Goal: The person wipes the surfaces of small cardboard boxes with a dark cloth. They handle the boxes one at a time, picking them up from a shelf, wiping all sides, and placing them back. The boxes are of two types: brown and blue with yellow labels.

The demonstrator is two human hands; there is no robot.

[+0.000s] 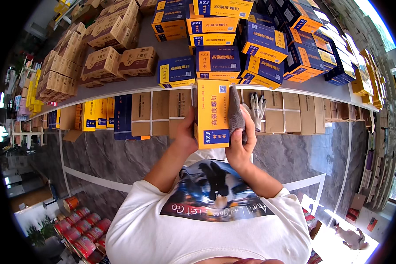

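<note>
Held up in front of my chest is a yellow and blue cardboard screw box (214, 112) that bears writing and a printed code. My left hand (187, 130) grips its left side. On the opposite side my right hand (242, 142) presses a grey cloth (236, 115) against the box. The cloth covers much of that side. Just beyond the held box, similar blue and yellow screw boxes (217, 61) stand stacked near the front edge of the grey shelf (115, 86).
Brown cartons of drywall screws (137, 61) stand at the shelf's left. Below the shelf edge are large cardboard boxes (160, 112) and a pair of work gloves (257, 110). Red packages (82, 227) lie behind me at left. A white animal (351, 236) is on the floor at lower right.
</note>
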